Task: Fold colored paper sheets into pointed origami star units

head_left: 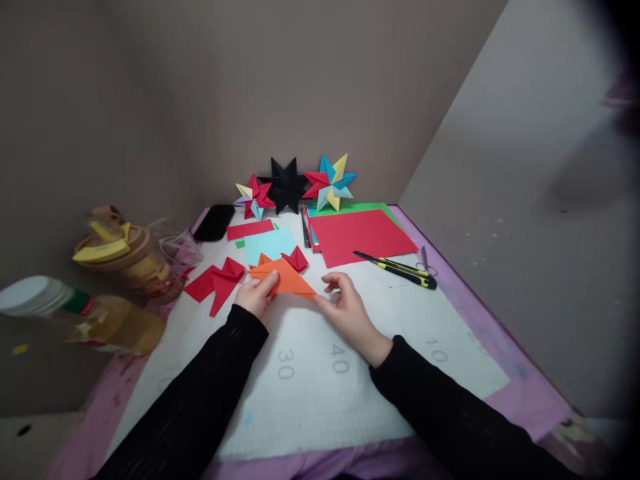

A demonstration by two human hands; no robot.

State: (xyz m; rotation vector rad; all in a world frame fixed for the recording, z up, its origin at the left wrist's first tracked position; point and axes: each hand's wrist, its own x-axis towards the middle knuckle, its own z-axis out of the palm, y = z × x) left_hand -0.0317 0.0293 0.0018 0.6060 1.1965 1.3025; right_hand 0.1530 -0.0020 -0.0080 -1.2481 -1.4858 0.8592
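White paper sheet on pink-purple cloth, orange folded paper near centre, left hand pinching it at nine o'clock, right hand touching its tip at four o'clock, paper stars at twelve.

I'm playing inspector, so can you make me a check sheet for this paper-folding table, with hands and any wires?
Surface: white numbered sheet over purple cloth
Job's things: orange folded paper, red folded pieces, paper stars, red sheet
Clutter: phone, yellow-black cutter, scissors, cup, bottle
Grip: left hand holds the orange paper; right hand is at its corner
Cables: pale loops beside the cup, cannot tell what
Surroundings: grey walls
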